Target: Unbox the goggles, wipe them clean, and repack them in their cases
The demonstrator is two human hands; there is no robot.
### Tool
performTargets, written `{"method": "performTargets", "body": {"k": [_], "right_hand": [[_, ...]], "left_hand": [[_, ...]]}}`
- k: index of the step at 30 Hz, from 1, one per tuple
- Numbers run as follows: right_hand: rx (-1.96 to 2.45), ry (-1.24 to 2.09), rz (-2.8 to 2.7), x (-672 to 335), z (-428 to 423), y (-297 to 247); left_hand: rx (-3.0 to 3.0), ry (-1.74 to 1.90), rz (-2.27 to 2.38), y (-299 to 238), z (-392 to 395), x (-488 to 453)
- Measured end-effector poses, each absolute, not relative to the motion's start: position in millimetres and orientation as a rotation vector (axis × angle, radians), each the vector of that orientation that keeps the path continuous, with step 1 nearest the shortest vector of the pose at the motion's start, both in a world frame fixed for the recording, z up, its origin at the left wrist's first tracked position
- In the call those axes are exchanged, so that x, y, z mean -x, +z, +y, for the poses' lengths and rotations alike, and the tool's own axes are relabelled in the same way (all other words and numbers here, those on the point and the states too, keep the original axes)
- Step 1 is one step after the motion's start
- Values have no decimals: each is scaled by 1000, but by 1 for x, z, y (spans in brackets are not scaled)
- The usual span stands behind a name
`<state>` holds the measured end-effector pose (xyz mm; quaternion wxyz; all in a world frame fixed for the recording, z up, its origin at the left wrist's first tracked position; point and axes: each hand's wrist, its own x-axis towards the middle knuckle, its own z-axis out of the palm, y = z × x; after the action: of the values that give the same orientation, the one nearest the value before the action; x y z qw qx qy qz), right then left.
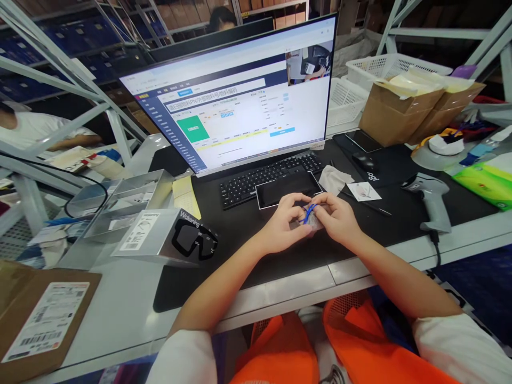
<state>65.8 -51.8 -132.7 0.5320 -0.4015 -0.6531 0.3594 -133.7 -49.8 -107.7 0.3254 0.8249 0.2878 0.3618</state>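
Shelves (276,6) rise well beyond the keyboard (256,181), which lies on a black mat (248,256); the monitor (240,125) stands just behind it. Nearer me than the keyboard, my left hand (286,221) and right hand (338,216) meet, fingertips pinched narrow on a blue cord (309,213); a small pale thing (315,224) shows beneath, too hidden for me to name. Between keyboard and cord lies a tablet (286,191). Right of the keyboard I see the mouse (365,161) and scanner (430,194); left, a grey box (158,234).
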Motion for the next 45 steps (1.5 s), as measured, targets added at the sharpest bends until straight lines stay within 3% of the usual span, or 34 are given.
{"method": "performTargets", "body": {"k": [8, 16, 19, 24, 26, 29, 31, 34, 38, 45], "right_hand": [[902, 855, -1522, -70, -40, -136], [923, 612, -1346, -70, -41, -141], [969, 507, -1237, -78, -29, -143], [965, 646, -968, -100, 7, -152], [990, 524, -928, -106, 11, -152], [934, 154, -1152, -103, -7, -142], [800, 108, -1543, -94, -27, -132], [633, 313, -2067, -82, -47, -124], [664, 445, -2121, -77, -48, -129], [682, 382, -2060, -75, -52, -124]], "left_hand": [[-2002, 1110, 949, -111, -50, 132], [-2116, 1233, 986, -108, -57, 126], [-2041, 1347, 1003, -109, -58, 127], [-1749, 1327, 1087, -111, -55, 129], [-1576, 1291, 1114, -113, -52, 128], [-1358, 1299, 1044, -115, -49, 127], [-1308, 1297, 1002, -116, -47, 127], [-1433, 1303, 972, -114, -46, 132], [-1710, 1483, 989, -100, -45, 147], [-2412, 1401, 1759, -66, -49, 175]]}}
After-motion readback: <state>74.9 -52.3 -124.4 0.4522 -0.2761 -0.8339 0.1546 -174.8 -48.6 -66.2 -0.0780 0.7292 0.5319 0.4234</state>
